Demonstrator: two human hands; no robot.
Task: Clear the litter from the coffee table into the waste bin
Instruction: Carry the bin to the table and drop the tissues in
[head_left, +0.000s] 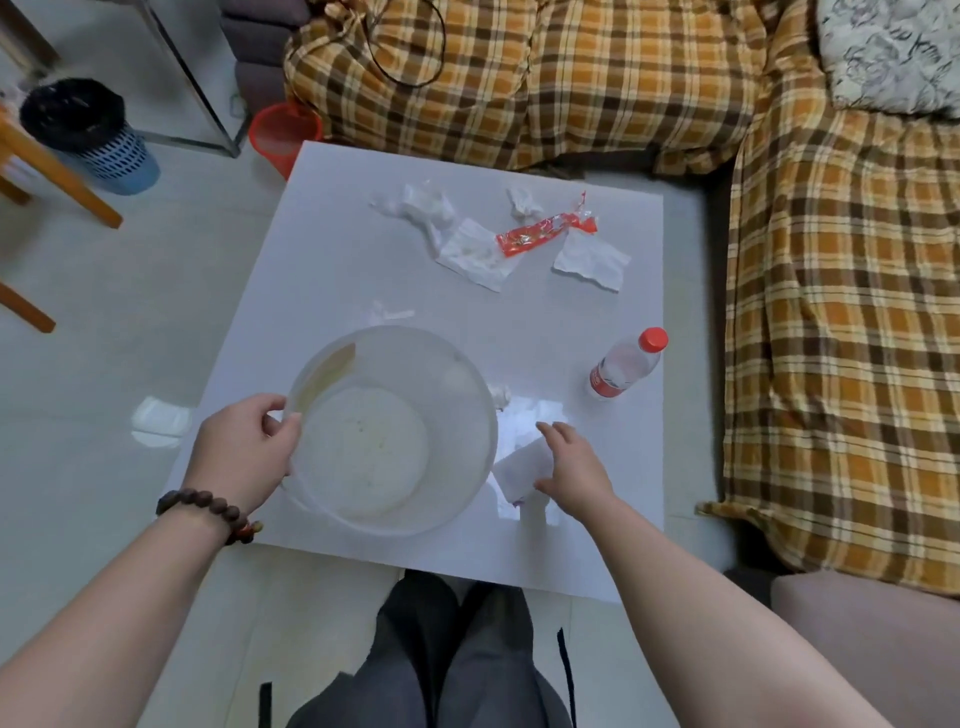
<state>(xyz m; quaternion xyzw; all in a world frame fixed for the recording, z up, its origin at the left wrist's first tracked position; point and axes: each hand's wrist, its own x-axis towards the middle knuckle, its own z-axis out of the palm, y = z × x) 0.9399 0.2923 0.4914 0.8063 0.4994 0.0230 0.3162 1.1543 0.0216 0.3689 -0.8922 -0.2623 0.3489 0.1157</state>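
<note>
A clear plastic bin (467, 395) stands on the near left of the white coffee table (597, 519). My left hand (244, 452) grips its left rim. My right hand (574, 470) is spread open over a white paper scrap (517, 467) just right of the bin, fingertips touching it. A small crumpled tissue (501, 395) lies beside the bin. Farther back lie crumpled tissues (423, 208), a flat napkin (475, 254), a red snack wrapper (540, 234), another napkin (592, 262) and a small wad (522, 202). A thin scrap (389, 312) rests behind the bin.
A water bottle (626, 366) with a red cap stands at the table's right. A plaid-covered sofa (831, 312) wraps the far and right sides. On the floor at left are a blue basket with a black liner (88, 135), a red bucket (283, 135) and wooden chair legs (57, 176).
</note>
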